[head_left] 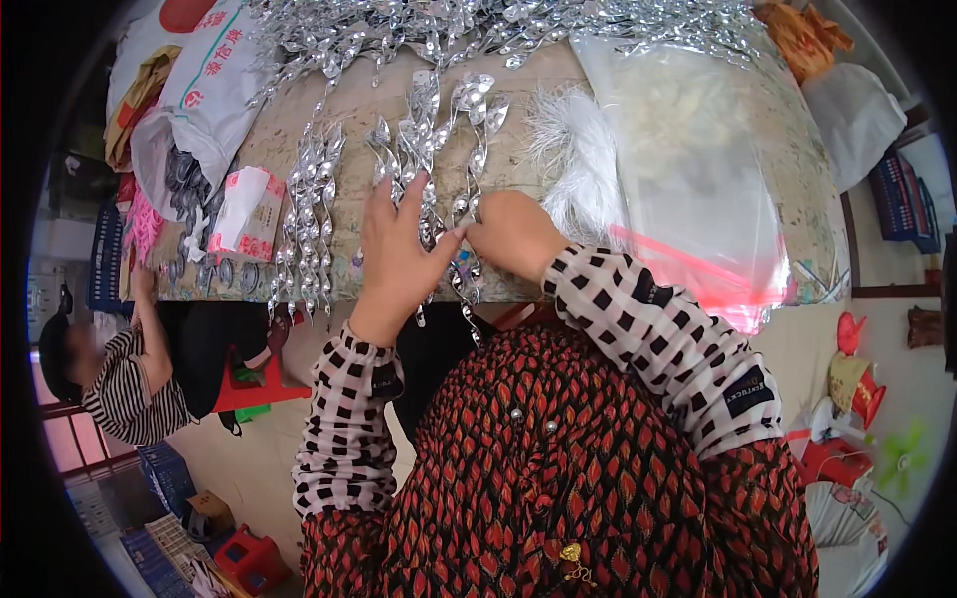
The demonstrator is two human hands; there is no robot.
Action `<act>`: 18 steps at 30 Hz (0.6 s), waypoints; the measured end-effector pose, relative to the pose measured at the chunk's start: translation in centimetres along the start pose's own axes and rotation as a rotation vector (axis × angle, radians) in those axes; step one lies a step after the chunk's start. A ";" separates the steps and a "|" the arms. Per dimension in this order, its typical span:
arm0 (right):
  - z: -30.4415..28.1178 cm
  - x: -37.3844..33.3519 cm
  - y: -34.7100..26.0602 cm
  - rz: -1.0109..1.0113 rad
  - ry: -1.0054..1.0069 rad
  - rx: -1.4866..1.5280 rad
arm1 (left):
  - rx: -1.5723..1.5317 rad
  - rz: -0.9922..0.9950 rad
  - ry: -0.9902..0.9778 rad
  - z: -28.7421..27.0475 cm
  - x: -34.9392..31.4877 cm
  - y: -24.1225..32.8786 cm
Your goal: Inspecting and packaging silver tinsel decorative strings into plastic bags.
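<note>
Shiny silver twisted strips [423, 110] lie in a small bunch on the worn table in front of me. My left hand [397, 249] rests over this bunch with fingers stretched and spread, its thumb reaching toward the right hand. My right hand [513, 234] is closed in a pinch beside that thumb, over a rightmost strip [477, 164]. Whatever sits between its fingertips is too small to make out. To the left lies another group of silver spiral strips [309, 219], its ends reaching the table's near edge.
A large silver heap [498, 25] covers the far side. White threads [583, 159] and clear plastic bags [698, 169] lie to the right. A pink-and-white box [247, 212] and a white sack [199, 100] are at left. Another person [125, 374] sits at left.
</note>
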State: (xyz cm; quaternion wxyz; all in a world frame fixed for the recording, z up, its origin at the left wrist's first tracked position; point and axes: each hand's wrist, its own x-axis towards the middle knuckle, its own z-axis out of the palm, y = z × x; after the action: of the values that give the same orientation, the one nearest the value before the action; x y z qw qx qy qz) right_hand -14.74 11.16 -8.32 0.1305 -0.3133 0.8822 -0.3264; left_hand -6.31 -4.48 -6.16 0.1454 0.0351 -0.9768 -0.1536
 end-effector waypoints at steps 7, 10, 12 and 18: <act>-2.9 -0.1 -0.8 0.392 -0.122 0.833 | -0.101 0.001 -0.049 0.7 -0.2 0.2; -3.7 -1.0 -1.5 0.449 -0.129 1.077 | -0.093 -0.012 -0.039 0.6 -0.3 0.2; -3.7 -1.5 -1.4 0.418 -0.097 1.183 | -0.090 -0.018 -0.042 0.7 -0.4 0.2; -4.3 -2.2 -1.5 0.350 0.048 1.194 | -0.041 -0.018 -0.057 0.9 -0.3 0.4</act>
State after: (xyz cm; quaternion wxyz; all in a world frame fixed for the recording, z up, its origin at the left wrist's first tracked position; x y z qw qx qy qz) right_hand -14.25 13.80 -4.04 0.3150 -0.0295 0.5885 -0.7441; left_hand -6.32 -3.78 -6.93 0.1169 0.0367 -0.9768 -0.1758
